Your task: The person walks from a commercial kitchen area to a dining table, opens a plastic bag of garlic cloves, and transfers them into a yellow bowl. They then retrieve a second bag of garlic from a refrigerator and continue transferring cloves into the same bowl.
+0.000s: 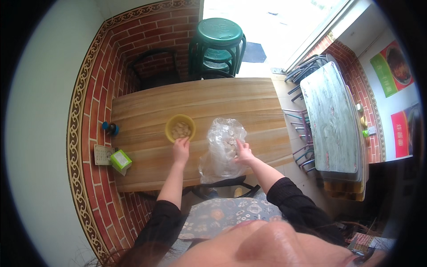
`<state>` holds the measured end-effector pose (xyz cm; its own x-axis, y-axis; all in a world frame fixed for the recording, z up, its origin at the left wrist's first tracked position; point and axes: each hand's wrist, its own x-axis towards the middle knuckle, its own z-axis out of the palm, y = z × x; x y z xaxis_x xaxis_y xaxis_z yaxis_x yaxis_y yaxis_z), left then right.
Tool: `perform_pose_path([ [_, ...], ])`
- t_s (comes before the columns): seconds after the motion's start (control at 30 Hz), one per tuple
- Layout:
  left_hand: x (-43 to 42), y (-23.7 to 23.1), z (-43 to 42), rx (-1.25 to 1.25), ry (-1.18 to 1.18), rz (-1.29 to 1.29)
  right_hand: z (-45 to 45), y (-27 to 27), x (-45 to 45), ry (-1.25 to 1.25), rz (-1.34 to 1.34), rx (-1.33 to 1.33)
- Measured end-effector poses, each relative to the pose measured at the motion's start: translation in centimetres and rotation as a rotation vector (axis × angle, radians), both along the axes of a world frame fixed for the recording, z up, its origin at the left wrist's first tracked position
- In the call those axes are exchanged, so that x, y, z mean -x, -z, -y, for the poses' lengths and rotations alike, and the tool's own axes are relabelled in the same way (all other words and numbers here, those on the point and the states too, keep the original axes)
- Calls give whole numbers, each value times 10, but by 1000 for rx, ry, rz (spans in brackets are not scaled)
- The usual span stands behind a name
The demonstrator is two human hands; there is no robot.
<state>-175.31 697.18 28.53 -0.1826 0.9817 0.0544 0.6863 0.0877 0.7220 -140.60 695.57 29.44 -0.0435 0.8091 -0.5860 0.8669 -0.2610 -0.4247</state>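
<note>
On a wooden table [150,106] before me stands a yellow bowl [168,124] with several pale pieces [181,129] in it, perhaps peeled garlic. My left hand [181,150] is at the bowl's near rim, fingertips together; whether they pinch a piece is too small to tell. To the right of the bowl lies a clear plastic bag [222,160], crumpled, with pale lumps [231,142] inside or on it. My right hand [244,153] rests at the bag's right side, thumb and fingers curved against the lumps; its grip is not clear.
A green-and-white tissue pack [121,160], a card with writing [102,155] and a dark jar with a blue lid [112,129] are by the brick wall at left. Green stacked stools [220,31] and a dark chair stand beyond the table. Another table [328,116] is at right.
</note>
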Motion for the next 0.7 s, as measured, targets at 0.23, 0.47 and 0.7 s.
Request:
perform_pose_path([
  [0.23, -104, -109, 19, -270, 114, -115, 10, 21, -21, 76, -168, -139],
  [0.47, -183, -92, -7, 372, 440, -319, 17, 24, -47, -34, -227, -133],
  [0.7, -178, -13, 53, 592, 235, -123, 27, -2, -69, 0, -92, 54],
])
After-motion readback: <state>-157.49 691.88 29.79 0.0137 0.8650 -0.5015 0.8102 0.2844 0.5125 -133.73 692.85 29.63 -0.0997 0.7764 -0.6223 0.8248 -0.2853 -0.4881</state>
